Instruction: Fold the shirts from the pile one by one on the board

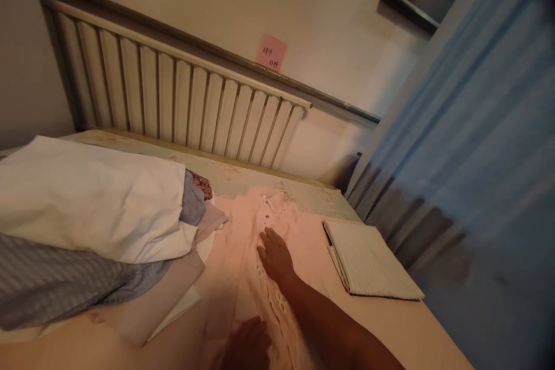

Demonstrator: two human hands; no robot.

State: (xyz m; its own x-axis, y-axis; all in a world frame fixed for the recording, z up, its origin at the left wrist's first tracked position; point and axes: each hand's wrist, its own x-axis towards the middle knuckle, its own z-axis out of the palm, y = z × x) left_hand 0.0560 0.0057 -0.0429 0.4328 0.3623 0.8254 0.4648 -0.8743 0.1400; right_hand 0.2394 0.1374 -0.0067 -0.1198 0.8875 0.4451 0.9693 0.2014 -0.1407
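Observation:
A pale pink shirt (271,277) with a collar, small buttons and cut-out embroidery down its front lies spread on the bed, its collar end toward the wall. My right hand (276,255) rests on the shirt's upper front, just below the collar, palm down with the fingers stretched out. Lower down, near the bottom edge of the picture, my left hand (249,346) is in shadow over the shirt, its fingers extended and apparently flat. No object shows in either hand. The wrist of my left hand is out of view.
At left is a heap of clothes: a white cloth (95,196), a grey striped garment (73,280) and a mauve piece (167,295). A folded striped cloth (375,260) lies at right. Beyond the bed stand a radiator (186,92) and a blue curtain (468,144).

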